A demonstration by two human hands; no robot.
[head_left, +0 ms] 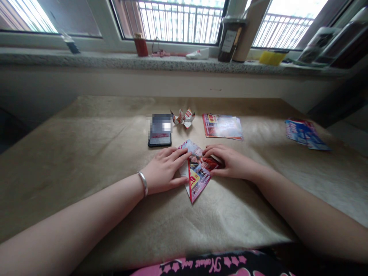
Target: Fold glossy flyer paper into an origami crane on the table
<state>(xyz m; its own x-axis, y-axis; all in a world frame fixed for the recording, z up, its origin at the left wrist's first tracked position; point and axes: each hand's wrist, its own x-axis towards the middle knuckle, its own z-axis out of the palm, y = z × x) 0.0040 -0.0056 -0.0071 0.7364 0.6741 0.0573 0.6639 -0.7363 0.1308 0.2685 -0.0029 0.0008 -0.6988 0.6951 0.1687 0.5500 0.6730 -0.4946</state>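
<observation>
A printed paper sheet (198, 180), folded to a point at its near end, lies on the table in front of me. My left hand (165, 168), with a silver bangle at the wrist, rests flat on its left side, fingers stretched over the pale part. At the right edge my right hand (230, 161) has its fingers curled over the paper, thumb toward me, gripping that edge. Part of the edge is hidden under the fingers. Just beyond my hands stand small folded paper figures (186, 118), beside a smartphone (160, 132).
A stack of printed sheets (222, 126) lies beyond my right hand, and more blue and red leaflets (306, 134) lie at the far right of the table (94, 126). Behind, the stone windowsill (172, 64) carries a dark container (228, 40), a red jar (140, 46) and a yellow item (271, 57).
</observation>
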